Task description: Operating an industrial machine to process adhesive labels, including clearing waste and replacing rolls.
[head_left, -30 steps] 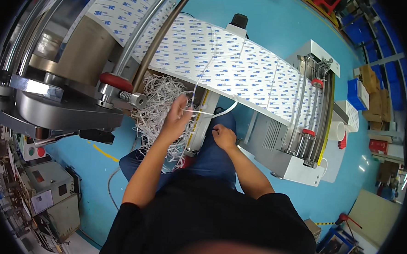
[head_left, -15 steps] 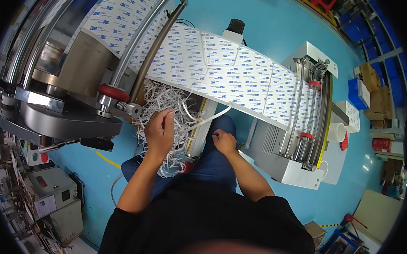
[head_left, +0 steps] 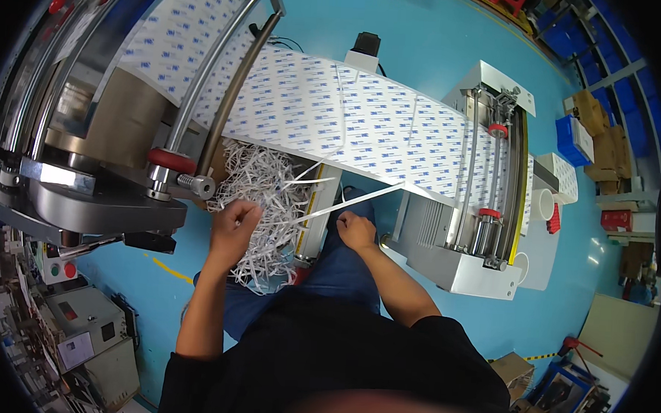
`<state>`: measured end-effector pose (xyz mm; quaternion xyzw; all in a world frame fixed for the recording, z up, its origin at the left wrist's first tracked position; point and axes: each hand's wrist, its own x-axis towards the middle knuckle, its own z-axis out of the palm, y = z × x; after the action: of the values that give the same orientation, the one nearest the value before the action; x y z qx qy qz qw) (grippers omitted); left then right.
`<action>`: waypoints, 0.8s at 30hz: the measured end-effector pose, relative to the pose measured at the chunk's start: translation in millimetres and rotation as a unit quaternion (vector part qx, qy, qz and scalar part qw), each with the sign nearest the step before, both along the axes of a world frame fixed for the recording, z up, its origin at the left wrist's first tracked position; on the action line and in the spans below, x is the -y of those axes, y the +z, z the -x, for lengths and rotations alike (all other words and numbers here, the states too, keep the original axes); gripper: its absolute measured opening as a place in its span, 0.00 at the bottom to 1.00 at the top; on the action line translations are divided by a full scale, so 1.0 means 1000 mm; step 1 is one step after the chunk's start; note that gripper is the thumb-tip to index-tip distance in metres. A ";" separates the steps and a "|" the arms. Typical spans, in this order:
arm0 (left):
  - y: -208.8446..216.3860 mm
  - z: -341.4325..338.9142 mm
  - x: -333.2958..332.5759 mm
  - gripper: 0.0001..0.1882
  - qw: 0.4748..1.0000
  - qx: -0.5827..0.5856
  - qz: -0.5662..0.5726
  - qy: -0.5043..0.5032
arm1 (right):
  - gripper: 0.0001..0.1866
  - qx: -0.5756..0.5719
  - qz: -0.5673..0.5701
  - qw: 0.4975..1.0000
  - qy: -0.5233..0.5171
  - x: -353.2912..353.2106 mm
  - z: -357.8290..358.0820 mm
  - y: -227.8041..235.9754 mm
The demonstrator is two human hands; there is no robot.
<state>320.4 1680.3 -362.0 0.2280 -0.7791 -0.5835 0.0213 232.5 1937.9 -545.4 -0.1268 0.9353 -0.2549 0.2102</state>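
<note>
My left hand (head_left: pixel 233 233) is closed, fingers curled together, over the left side of a heap of shredded white paper strips (head_left: pixel 264 255). What it holds, if anything, is hidden. My right hand (head_left: pixel 357 231) is curled closed above my right thigh, and I cannot make out anything inside it. One narrow white strip (head_left: pixel 345 205) slants from the near edge of a wide printed sheet (head_left: pixel 298 115) down toward the heap, passing just above my right hand. The sheet, white with blue print, stretches between two roller machines.
On the left stands a roller unit (head_left: pixel 99 205) with steel bars and a red collar (head_left: pixel 170 160). The grey-white machine (head_left: pixel 448 250) is at the right, with red rings on its rods. A control box (head_left: pixel 86 306) sits lower left, cardboard boxes (head_left: pixel 609 157) far right.
My left hand has moved left and slightly down, and my right hand slightly left. The slanting strip now leaves the sheet's edge farther right and looks straighter. The whole view has shifted slightly.
</note>
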 end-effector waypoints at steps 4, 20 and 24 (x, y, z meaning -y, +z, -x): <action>-0.041 -0.034 0.043 0.07 0.999 -0.024 0.026 -0.012 | 0.10 -0.054 -0.045 0.997 0.009 0.029 0.002 -0.032; -0.042 -0.074 0.059 0.09 0.979 -0.049 -0.101 0.170 | 0.08 -0.039 0.033 0.999 -0.001 0.034 -0.004 -0.022; -0.020 -0.074 0.055 0.08 0.983 -0.023 -0.110 0.142 | 0.08 -0.031 0.027 0.999 -0.004 0.030 -0.004 -0.026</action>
<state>394.8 1625.6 -382.2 0.3237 -0.6691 -0.6620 0.0962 236.8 1908.2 -571.5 -0.1367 0.9345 -0.2772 0.1768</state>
